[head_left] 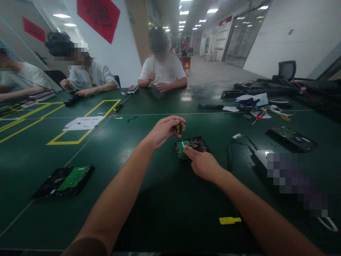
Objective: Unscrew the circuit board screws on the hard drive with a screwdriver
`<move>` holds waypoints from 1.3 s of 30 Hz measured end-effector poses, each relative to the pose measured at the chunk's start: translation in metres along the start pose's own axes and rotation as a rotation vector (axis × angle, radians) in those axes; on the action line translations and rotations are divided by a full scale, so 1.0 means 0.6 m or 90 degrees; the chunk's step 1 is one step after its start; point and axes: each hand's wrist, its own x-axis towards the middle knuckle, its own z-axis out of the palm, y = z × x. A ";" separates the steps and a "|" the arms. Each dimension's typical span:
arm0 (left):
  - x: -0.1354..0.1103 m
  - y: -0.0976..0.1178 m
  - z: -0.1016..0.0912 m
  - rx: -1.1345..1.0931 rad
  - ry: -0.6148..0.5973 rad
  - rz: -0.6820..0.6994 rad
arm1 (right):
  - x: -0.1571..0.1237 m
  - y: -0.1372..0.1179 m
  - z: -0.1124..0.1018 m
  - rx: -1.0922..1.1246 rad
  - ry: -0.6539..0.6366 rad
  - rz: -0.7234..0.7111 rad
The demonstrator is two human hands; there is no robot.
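My left hand (167, 131) is closed round a small black block with yellow marks (178, 127), held above the table; its exact kind I cannot make out. Just below and to the right lies a hard drive (198, 144), its green circuit board (181, 146) facing up. Over that board my right hand (204, 161) stretches its index and middle fingers, the tips at the board and the other fingers curled below. No object shows in the right hand.
Another hard drive (65, 181) lies at left, and a third (291, 138) at right. A red-tipped screwdriver (258, 118), a dark pen-shaped tool (210, 106) and a white paper (84, 123) lie farther back. Cables (249, 140) run at right. Several people sit across the green table (165, 206).
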 end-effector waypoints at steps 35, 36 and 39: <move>-0.004 0.005 -0.002 0.066 0.029 -0.022 | 0.001 0.004 0.009 0.008 -0.002 0.008; -0.004 0.005 -0.002 0.065 0.026 -0.022 | 0.001 0.004 0.009 0.006 -0.004 0.010; -0.005 0.005 0.002 0.043 0.033 -0.039 | 0.000 0.003 0.006 0.013 -0.010 0.009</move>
